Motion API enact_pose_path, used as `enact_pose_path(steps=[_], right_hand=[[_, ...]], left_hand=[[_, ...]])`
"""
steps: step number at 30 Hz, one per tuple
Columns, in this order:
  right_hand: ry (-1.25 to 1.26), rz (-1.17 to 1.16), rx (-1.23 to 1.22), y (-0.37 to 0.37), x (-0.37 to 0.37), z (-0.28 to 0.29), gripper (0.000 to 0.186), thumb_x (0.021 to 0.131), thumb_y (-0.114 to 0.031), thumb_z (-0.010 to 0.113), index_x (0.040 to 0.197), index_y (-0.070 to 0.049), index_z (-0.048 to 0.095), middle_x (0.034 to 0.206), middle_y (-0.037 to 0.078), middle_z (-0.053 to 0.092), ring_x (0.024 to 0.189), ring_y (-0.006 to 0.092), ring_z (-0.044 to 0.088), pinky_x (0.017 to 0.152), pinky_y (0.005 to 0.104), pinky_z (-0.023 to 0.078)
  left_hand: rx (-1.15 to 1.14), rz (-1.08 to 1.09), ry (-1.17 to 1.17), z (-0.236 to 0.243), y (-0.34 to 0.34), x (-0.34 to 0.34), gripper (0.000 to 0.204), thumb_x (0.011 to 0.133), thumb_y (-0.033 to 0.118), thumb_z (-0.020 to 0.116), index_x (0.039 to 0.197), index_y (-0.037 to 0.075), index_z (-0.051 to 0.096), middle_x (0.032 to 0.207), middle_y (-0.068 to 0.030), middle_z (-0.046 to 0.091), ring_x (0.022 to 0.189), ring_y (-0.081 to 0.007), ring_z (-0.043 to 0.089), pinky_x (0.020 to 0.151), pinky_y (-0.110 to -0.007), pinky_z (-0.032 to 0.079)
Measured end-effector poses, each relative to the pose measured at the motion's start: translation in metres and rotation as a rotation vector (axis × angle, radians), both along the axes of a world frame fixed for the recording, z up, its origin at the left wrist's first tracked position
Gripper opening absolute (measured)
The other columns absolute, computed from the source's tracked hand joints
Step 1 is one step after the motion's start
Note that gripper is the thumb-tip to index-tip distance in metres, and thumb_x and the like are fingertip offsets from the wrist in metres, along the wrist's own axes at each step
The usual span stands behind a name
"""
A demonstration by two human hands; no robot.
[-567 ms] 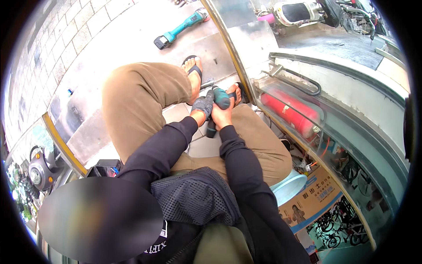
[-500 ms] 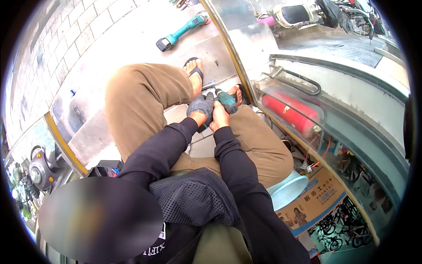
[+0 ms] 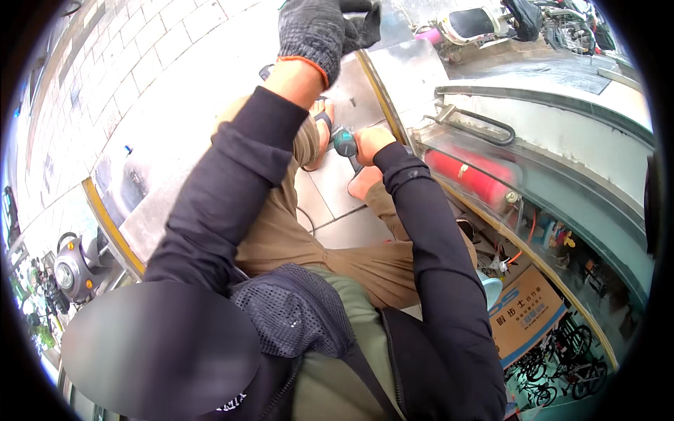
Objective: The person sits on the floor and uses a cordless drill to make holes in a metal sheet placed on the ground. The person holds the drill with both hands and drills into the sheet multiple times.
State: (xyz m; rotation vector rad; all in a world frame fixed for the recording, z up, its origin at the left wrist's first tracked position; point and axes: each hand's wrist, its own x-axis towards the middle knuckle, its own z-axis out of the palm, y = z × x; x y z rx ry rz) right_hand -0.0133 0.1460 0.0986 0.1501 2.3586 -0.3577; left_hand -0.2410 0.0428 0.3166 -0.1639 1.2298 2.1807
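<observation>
My bare right hand is wrapped round a teal and black cordless drill, held low between my feet beside the metal door threshold. My left hand, in a grey knit glove with an orange cuff, is raised at the top edge of the view. Its fingertips are partly cut off there, so whether it grips anything does not show. Behind its wrist, the dark end of a teal power tool peeks out on the bright ground. My feet are in black flip-flops, one foot just beside the drill.
On the right, a glass door with a gold-coloured edge stands near a red cylinder and a black U-shaped bar. Below are a cardboard box and a light blue stool. A scooter headlamp shows at left.
My left hand has left the drill and swung up and forward to the top edge. My right hand keeps the drill, now tilted differently. My knees have shifted.
</observation>
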Motion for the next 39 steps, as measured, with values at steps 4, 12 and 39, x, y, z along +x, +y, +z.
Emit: enact_pose_path(steps=[4, 12, 39], right_hand=[[0.156, 0.46, 0.162, 0.004, 0.012, 0.005, 0.013, 0.087, -0.022, 0.069, 0.09, -0.015, 0.079, 0.094, 0.011, 0.08, 0.089, 0.0275, 0.078, 0.08, 0.0434, 0.058], [-0.075, -0.233, -0.131, 0.001, 0.001, 0.011, 0.032, 0.081, -0.027, 0.069, 0.1, -0.003, 0.079, 0.104, 0.027, 0.076, 0.097, 0.0392, 0.077, 0.09, 0.0473, 0.059], [-0.026, 0.083, -0.008, 0.016, 0.01, -0.008, 0.022, 0.082, -0.026, 0.073, 0.096, -0.01, 0.074, 0.086, 0.011, 0.076, 0.082, 0.0335, 0.075, 0.078, 0.0467, 0.059]], left_hand=[[-0.133, -0.059, -0.121, 0.008, 0.001, 0.016, 0.056, 0.105, 0.053, 0.054, 0.132, 0.004, 0.059, 0.099, -0.0132, 0.073, 0.054, -0.0231, 0.064, 0.044, -0.038, 0.051], [-0.056, -0.057, -0.211, 0.013, 0.01, 0.007, 0.05, 0.108, 0.049, 0.052, 0.128, 0.003, 0.057, 0.094, -0.0138, 0.068, 0.044, -0.0197, 0.049, 0.042, -0.041, 0.049], [0.088, -0.079, -0.273, 0.016, 0.009, 0.01, 0.05, 0.107, 0.051, 0.055, 0.122, 0.003, 0.061, 0.084, -0.0124, 0.068, 0.046, -0.0173, 0.05, 0.045, -0.039, 0.046]])
